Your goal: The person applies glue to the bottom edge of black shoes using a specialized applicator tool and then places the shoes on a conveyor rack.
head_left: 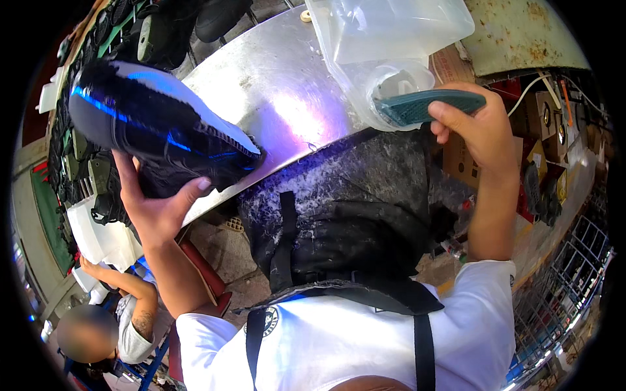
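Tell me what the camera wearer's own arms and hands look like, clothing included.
The left hand and right hand are both ungloved, and both forearms are bare, with no watch or bracelet visible. Short, loose white sleeves end above them. Some fingers are hidden, so I can't rule out rings.

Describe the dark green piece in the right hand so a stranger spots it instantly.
Find the shiny metal table, then the translucent plastic tub on its right side. At the tub's near side, the right hand grips the dark green piece. Flat and elongated, it stands out dark against the pale plastic.
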A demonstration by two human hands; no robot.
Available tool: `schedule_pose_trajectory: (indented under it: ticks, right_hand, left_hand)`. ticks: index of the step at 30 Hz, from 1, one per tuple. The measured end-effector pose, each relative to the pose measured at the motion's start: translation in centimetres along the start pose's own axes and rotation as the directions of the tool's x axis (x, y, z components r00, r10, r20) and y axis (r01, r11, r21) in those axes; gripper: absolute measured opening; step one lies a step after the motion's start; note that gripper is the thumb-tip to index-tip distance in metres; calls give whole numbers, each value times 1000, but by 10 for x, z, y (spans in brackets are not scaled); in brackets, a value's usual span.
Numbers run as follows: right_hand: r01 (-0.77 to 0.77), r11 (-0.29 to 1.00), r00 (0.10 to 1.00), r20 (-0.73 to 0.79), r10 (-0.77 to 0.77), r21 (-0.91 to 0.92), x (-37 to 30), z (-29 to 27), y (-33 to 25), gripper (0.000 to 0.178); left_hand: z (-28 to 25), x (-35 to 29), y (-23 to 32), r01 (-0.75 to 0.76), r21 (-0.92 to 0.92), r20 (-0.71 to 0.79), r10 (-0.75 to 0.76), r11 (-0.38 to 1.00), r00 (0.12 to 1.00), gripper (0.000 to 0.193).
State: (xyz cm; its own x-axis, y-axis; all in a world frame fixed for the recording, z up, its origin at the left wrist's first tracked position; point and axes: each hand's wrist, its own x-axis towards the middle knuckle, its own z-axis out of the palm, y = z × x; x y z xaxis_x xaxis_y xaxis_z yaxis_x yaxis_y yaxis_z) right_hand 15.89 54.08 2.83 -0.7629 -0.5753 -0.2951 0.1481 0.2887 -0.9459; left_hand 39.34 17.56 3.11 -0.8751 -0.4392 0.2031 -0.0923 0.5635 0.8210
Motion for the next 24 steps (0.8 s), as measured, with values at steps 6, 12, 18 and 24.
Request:
schedule_pose_trajectory:
  ticks: [6, 12, 18, 24]
  right_hand:
    - [-152, 837, 987, 44, 152, 525, -22, 20, 4, 21]
    - [39, 369, 957, 71, -280, 928, 9, 120, -6, 29]
    - [562, 631, 748, -1, -664, 534, -2, 125, 3, 36]
    - [587, 662, 584, 322, -745, 466, -2, 74, -19, 31]
  left_hand:
    - [2, 19, 22, 193, -523, 156, -130, 830, 979, 114]
    - [28, 14, 25, 392, -681, 367, -176, 618, 913, 112]
    - [28, 8, 27, 395, -688, 381, -160, 610, 911, 110]
    - [24, 11, 25, 392, -685, 395, -140, 614, 908, 109]
